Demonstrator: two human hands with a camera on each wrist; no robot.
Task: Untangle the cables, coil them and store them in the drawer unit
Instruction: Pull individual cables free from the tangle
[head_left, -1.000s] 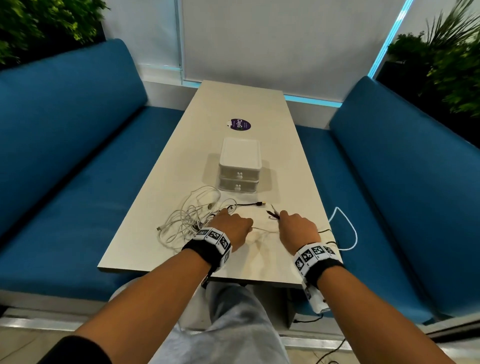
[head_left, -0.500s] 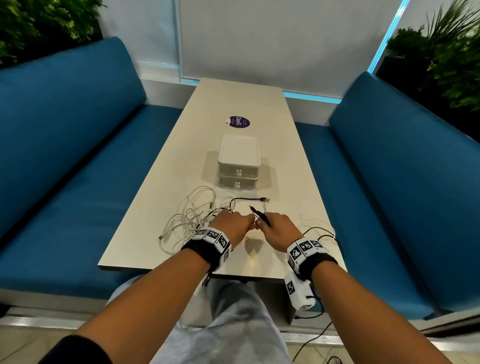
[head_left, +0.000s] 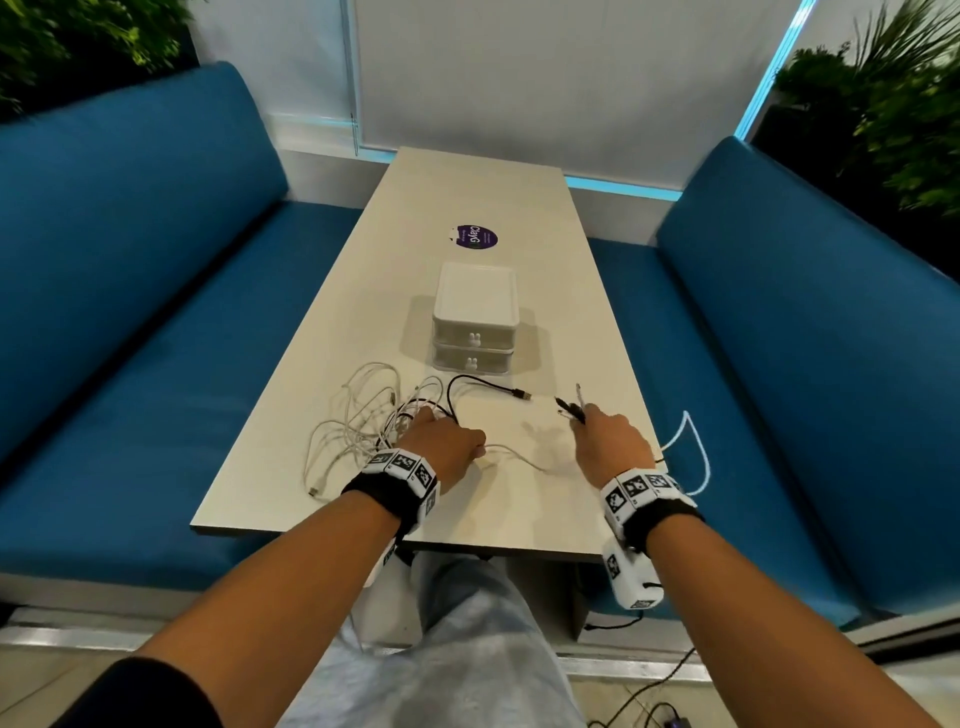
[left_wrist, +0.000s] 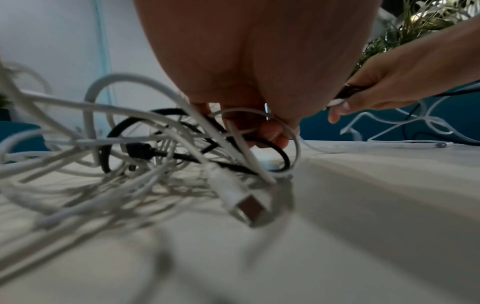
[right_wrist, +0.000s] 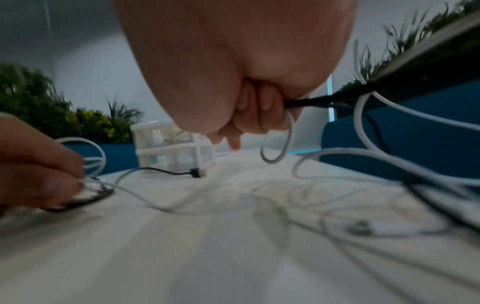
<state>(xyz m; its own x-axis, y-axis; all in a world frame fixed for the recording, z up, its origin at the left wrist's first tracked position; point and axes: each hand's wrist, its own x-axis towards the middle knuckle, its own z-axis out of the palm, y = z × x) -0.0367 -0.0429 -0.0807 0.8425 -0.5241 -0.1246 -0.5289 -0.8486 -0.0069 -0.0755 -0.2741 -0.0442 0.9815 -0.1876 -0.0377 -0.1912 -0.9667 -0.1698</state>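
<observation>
A tangle of white cables (head_left: 358, 426) and a black cable (head_left: 483, 387) lies on the near left of the table (head_left: 467, 187). My left hand (head_left: 441, 441) rests on the tangle's right side, fingers curled round white and black strands (left_wrist: 249, 139). My right hand (head_left: 608, 436) grips black and white cable ends (head_left: 569, 408) near the table's right edge; in the right wrist view its fingers (right_wrist: 259, 111) close round a black cable and a white loop. A white cable loop (head_left: 691, 452) hangs off the right edge. The white two-drawer unit (head_left: 475, 317) stands behind, both drawers closed.
Blue benches (head_left: 130, 291) flank the table on both sides. A purple round sticker (head_left: 475, 237) lies beyond the drawer unit. Plants (head_left: 883, 104) stand behind the right bench. A black USB plug (head_left: 522, 395) lies between my hands and the unit.
My right hand moved in beside the left, then drew back out to the right with the cable ends, stretching a white strand between the hands. The left hand stayed on the tangle.
</observation>
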